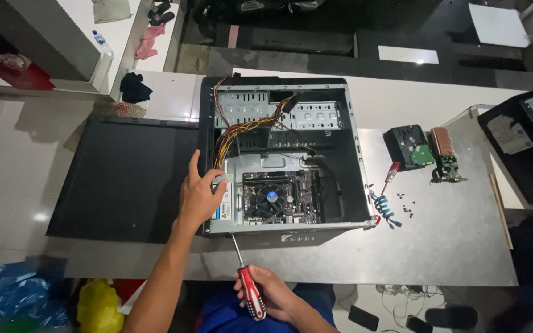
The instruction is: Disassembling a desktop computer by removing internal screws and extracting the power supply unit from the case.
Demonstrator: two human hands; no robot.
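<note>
**A:** ok so what's on the bench, big stuff first?

**B:** steel table [439,246], and lying on it, side open, a black PC case [282,154], basically dead centre. Its black side panel [121,179] lies flat at 9 o'clock of the case. Inside: power supply [229,206] at the near-left corner, motherboard with a CPU fan [272,200] right beside it, a bundle of yellow and red cables [242,132] running up toward 12.

**A:** and the hands?

**B:** left hand [200,196] is clamped over the case's near-left edge, fingers curled onto the power supply. Right hand [266,293] is closed around a red and white screwdriver [248,280] at 6 o'clock; the tip is right at the case's rear wall, below the power supply.

**A:** so PSU mounting screws?

**B:** my guess, yeah: working a rear screw while bracing the unit. Can't tell if it's going in or out. Next it needs the tip seated square and the left hand keeping the box from shifting.

**A:** small stuff?

**B:** at 3 o'clock: a hard drive [409,147], a card with a copper heatsink [445,154], a second small red screwdriver [391,174], a blue coiled cable [385,208], loose black screws [405,209].
</note>
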